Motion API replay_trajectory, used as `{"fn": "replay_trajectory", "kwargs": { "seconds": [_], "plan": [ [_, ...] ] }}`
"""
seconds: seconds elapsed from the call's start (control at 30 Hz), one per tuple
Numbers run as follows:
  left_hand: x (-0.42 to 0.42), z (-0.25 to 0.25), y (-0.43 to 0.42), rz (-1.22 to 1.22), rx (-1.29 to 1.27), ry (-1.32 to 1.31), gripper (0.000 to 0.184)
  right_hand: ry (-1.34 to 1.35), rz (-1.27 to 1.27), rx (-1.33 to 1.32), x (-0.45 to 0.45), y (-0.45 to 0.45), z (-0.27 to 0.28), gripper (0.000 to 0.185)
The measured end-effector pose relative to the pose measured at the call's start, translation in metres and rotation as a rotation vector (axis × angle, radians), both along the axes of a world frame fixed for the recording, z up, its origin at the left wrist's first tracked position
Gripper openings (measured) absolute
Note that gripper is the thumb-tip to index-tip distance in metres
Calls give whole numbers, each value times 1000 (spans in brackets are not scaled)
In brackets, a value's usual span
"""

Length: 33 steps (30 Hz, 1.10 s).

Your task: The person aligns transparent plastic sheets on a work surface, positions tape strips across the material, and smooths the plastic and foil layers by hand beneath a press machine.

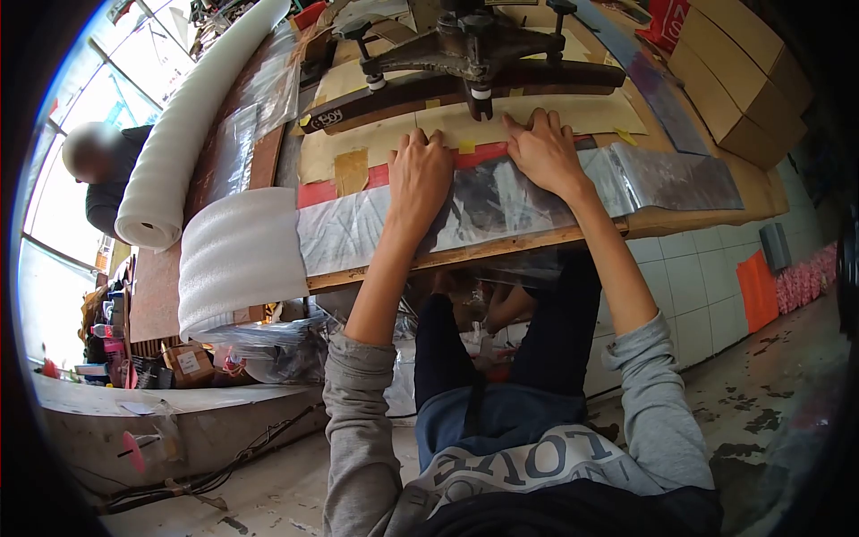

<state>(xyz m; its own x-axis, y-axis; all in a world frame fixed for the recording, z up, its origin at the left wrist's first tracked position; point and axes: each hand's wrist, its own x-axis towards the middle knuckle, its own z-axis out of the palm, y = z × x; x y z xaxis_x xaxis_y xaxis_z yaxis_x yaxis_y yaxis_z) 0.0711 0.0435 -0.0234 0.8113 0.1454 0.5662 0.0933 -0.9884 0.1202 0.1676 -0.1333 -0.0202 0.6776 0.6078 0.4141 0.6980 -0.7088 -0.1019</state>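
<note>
Wooden worktable covered with sheets

A wooden worktable [510, 244] carries a dark curved bar [420, 97] lying across a tan sheet [591, 116]. On the bar's near side are a red strip [322, 191] and clear plastic sheeting [344, 240]. Left of the bar, a white foam roll [199, 107] runs lengthwise; nearer, white foam [240, 255] hangs over the edge. Right of it sits folded cardboard [738, 85].
</note>
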Motion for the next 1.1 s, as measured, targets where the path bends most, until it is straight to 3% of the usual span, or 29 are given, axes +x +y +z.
{"fn": "replay_trajectory", "kwargs": {
  "seconds": [0.13, 0.33, 0.63, 1.1],
  "plan": [
    [-1, 0, -1, -12, -44, -72, 30, 0, -2, 8, 0, 0, -1, 40],
    [-7, 10, -5, 9, 21, 154, 40, -47, 1, 5, 1, -1, -5, 41],
    [-3, 4, -5, 104, 133, 149, 40, -21, 5, 18, -3, -2, 1, 39],
    [-7, 7, -7, 88, 100, 148, 41, -2, 14, 47, -4, -2, 0, 38]
  ]
}}
